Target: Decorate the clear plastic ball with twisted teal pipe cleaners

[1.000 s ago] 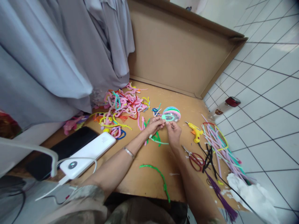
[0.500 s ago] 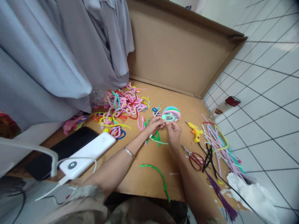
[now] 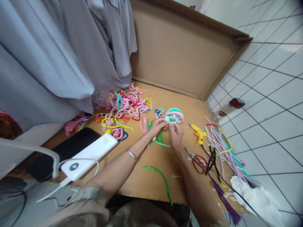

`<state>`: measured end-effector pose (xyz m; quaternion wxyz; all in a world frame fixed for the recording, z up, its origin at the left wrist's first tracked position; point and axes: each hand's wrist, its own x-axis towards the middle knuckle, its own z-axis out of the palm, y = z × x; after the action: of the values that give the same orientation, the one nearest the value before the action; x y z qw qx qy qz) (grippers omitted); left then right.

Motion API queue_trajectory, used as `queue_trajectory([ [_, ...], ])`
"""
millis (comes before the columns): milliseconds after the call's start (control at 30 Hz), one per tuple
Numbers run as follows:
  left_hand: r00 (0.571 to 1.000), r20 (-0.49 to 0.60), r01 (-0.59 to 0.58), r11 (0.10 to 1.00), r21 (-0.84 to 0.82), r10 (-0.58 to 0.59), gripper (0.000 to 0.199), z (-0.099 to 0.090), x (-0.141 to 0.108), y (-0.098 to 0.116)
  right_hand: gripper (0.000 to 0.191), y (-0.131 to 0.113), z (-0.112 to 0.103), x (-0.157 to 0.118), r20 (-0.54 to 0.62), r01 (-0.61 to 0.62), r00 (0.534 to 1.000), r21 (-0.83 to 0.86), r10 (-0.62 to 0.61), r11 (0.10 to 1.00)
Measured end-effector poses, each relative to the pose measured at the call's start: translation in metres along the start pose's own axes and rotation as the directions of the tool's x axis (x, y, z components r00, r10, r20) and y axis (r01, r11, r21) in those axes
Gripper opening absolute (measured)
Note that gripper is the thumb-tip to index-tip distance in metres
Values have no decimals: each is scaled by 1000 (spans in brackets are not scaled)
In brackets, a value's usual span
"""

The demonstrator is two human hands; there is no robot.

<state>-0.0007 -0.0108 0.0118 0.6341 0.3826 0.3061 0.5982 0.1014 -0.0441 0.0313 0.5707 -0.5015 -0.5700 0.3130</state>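
A mint-green pipe cleaner (image 3: 174,119), bent into a narrow loop, is pinched between the fingertips of my left hand (image 3: 159,125). My right hand (image 3: 176,132) closes its fingertips on the lower part of the same loop, close beside the left. Just behind the loop rests a clear ball (image 3: 175,112) banded with pink, green and pale blue pipe cleaner. Below the left fingers lie green pipe cleaner pieces (image 3: 161,138), with a pale green strand across them. Nearer my body, a twisted green pipe cleaner (image 3: 163,179) curves over the table.
On the right are a yellow glue gun (image 3: 198,133), red-handled scissors (image 3: 200,163), a bundle of pipe cleaners (image 3: 221,148), a purple tassel (image 3: 223,201) and white stuffing (image 3: 253,195). A pipe-cleaner pile (image 3: 125,105) and a white power bank (image 3: 91,156) occupy the left. Cardboard (image 3: 175,50) stands behind.
The view has shifted very slightly. Both hands keep their pinch on the mint-green loop, with hardly any movement.
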Motion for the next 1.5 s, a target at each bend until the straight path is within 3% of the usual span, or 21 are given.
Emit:
queue_trajectory([
  [400, 1000, 6, 9, 1000, -7, -9, 37, -1, -1, -4, 29, 9, 1, 5, -43, -69, 996, 97, 73, 993],
  [1067, 998, 37, 57, 998, -39, -55, 40, 7, -6, -2, 23, 0, -4, 1, -78, 9, 997, -111, -18, 994],
  [1233, 998, 8, 61, 996, -67, -61, 37, 5, -6, 0, 26, 4, -5, 3, 16, 45, 999, -77, -44, 996],
  [1333, 999, -26, 43, 995, -85, -45, 35, 3, -5, 2, 28, 5, -6, 2, 79, 72, 995, -138, -61, 988],
  [1500, 999, -5, 31, 997, -74, -31, 35, 1, -4, 3, 28, 3, -8, 0, 74, 99, 994, -241, -83, 965],
])
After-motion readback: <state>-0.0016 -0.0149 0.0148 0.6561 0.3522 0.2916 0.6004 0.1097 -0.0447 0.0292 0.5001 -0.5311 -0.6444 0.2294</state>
